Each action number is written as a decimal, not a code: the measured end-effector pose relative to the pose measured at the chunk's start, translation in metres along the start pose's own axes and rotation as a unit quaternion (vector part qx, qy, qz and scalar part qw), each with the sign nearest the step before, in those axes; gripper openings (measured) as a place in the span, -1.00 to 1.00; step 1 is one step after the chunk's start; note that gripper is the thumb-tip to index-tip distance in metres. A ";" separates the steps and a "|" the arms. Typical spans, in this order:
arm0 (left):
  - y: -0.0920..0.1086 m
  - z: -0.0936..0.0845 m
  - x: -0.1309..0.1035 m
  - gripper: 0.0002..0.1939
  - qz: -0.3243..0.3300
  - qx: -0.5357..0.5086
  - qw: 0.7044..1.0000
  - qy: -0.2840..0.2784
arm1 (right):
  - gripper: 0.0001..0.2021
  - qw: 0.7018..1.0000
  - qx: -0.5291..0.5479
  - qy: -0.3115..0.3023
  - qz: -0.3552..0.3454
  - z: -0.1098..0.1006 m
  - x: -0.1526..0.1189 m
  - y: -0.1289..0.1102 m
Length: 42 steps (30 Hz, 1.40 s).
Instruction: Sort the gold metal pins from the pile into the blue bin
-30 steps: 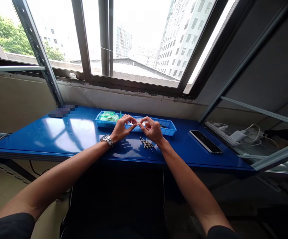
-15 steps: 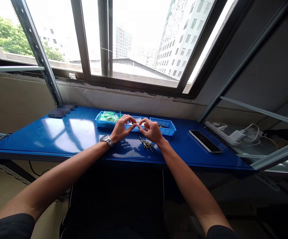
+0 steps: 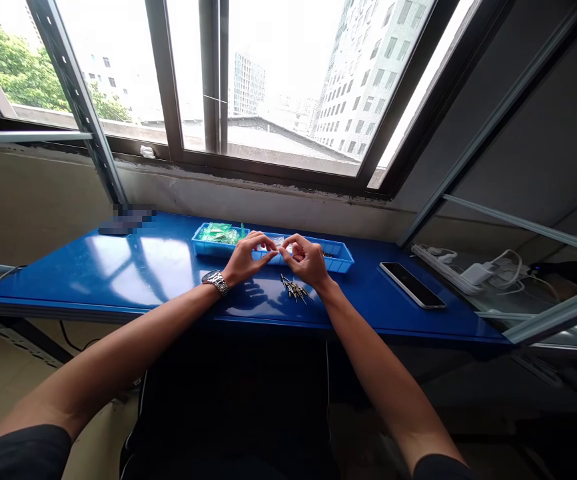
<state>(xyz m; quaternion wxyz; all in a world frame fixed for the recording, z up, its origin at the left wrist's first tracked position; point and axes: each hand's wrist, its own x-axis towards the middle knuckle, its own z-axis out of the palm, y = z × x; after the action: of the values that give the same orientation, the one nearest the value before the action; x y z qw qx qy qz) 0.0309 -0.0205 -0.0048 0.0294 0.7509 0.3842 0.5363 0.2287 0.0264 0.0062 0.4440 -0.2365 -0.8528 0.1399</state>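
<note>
My left hand point(image 3: 243, 259) and my right hand point(image 3: 307, 263) meet at their fingertips above the blue table. Thumb and forefinger are pinched on each; whatever lies between them is too small to name. A metal-band watch point(image 3: 216, 281) circles my left wrist. Below my right hand lies a loose pile of thin pin-like pieces point(image 3: 294, 289), dark and brass-coloured. Just behind the hands stand blue plastic bins. The left bin point(image 3: 212, 249) holds green packets point(image 3: 218, 233), the middle one clear packets point(image 3: 277, 241), and the right bin point(image 3: 339, 266) small dark pieces, partly covered by my hand.
A phone point(image 3: 412, 285) lies on the right of the table point(image 3: 168, 293). Beyond it, a power strip point(image 3: 446, 270) carries a white charger point(image 3: 476, 272) and cables. A blurred dark object point(image 3: 126, 221) is at the back left. Metal posts and a window frame the table.
Both hands keep almost the same pose, fingertips together. The view has shifted very slightly; the pile and bins look unchanged.
</note>
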 end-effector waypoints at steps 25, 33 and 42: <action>-0.001 0.002 -0.001 -0.87 0.025 0.003 0.999 -0.024 | -0.80 1.000 0.015 0.000 0.001 0.000 -0.001 -0.003; 0.002 -0.001 0.000 -0.86 0.021 0.012 1.000 0.020 | -0.80 0.999 0.014 -0.037 0.008 0.000 0.001 -0.002; 0.000 0.000 0.000 -0.89 0.030 0.025 0.999 0.006 | -0.79 0.998 0.009 -0.064 0.005 0.003 0.001 0.000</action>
<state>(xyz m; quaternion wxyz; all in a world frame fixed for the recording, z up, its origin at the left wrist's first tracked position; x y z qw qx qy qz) 0.0309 -0.0208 -0.0049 -0.0078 0.7594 0.3749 0.5316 0.2260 0.0268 0.0057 0.3903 -0.2275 -0.8768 0.1645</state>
